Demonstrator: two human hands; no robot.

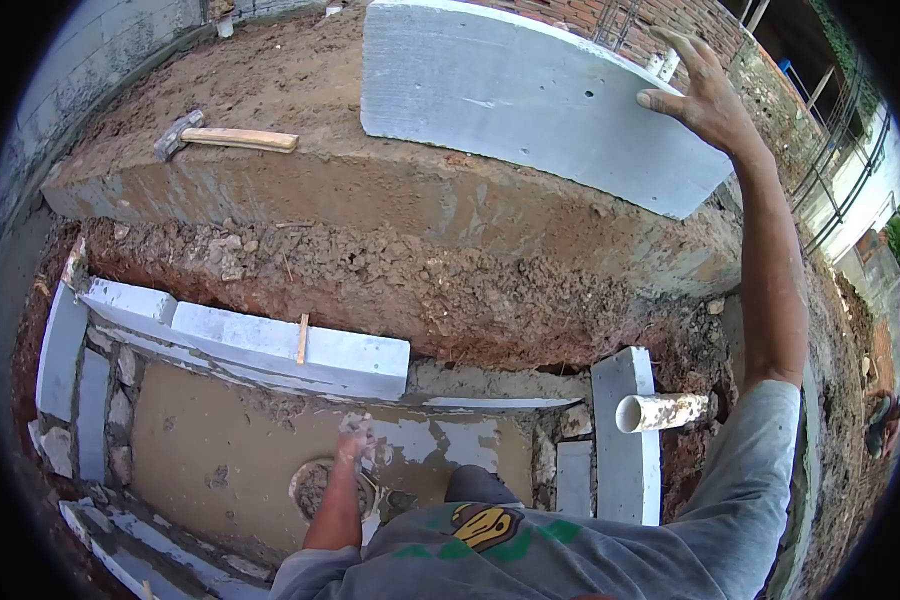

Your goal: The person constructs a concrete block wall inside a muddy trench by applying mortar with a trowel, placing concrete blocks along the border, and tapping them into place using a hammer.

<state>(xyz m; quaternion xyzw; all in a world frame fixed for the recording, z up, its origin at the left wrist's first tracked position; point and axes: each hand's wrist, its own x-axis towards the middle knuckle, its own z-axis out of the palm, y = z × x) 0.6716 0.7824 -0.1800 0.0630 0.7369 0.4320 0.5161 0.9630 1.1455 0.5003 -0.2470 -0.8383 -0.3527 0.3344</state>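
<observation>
A large pale grey block [530, 100] stands on the earth ledge at the top. At its upper right edge is my right hand [695, 95], with the fingers apart and stretched beyond the edge and the thumb against the block. My left hand [356, 432] is low over the muddy floor of the pit, coated in wet mud; its fingers are too unclear to make out. Close below it, partly behind my forearm, lies a round container of mortar [315, 480]. A row of pale blocks [240, 332] lines the pit's far side, with a small wooden strip [303, 338] across it.
A hammer [225, 137] lies on the ledge at the upper left. A white pipe [662, 412] sticks out over the right-hand block [625, 450]. Brickwork [560, 30] and metal rods [840, 190] are at the upper right. Someone's feet show at the far right edge.
</observation>
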